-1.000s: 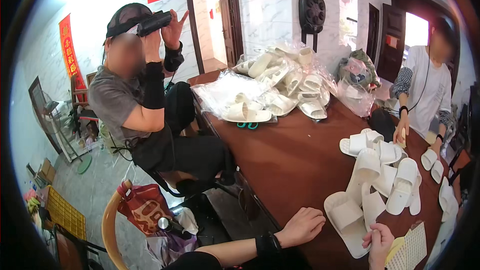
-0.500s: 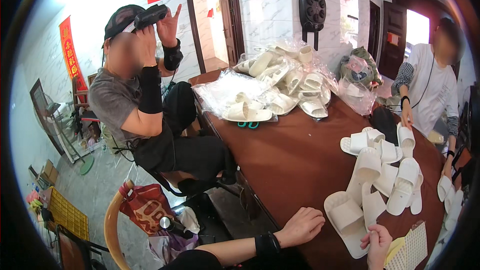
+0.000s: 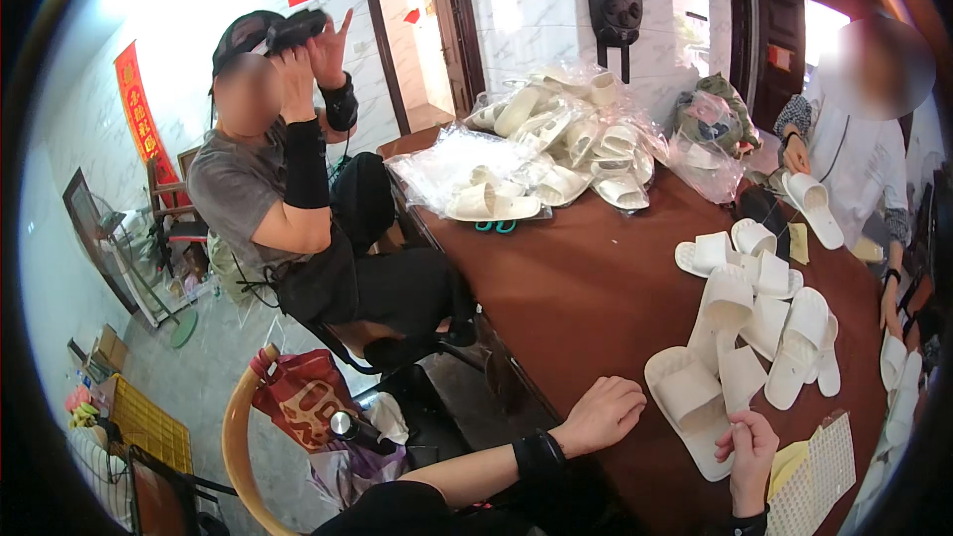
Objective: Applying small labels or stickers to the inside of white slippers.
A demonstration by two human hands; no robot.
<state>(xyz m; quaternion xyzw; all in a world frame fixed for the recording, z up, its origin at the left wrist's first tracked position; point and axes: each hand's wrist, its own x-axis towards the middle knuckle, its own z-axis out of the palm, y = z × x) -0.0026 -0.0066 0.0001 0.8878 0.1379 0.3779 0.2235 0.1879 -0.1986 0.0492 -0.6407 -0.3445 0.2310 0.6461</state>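
My left hand (image 3: 601,415) rests on the brown table at its near edge, holding nothing, with its fingers loosely bent. Just right of it lies a white slipper (image 3: 683,392), its sole reaching toward my right hand. That right hand (image 3: 751,445) is raised beside the slipper with thumb and fingers pinched together; anything between them is too small to make out. Close by its wrist is a white sheet with rows of small marks (image 3: 822,471), partly over a yellow paper (image 3: 787,465). More white slippers (image 3: 797,347) lie in a loose cluster beyond.
Plastic-wrapped slippers (image 3: 566,139) are heaped at the table's far end. A seated person (image 3: 238,169) on the left holds a dark device at head height. Another person (image 3: 854,159) at the right holds a slipper (image 3: 814,208). A wooden chair (image 3: 238,437) with bags stands at lower left.
The person at the right has lifted a slipper off the cluster, and a small yellow slip now shows below it. My hands keep nearly the same pose; the view has shifted slightly.
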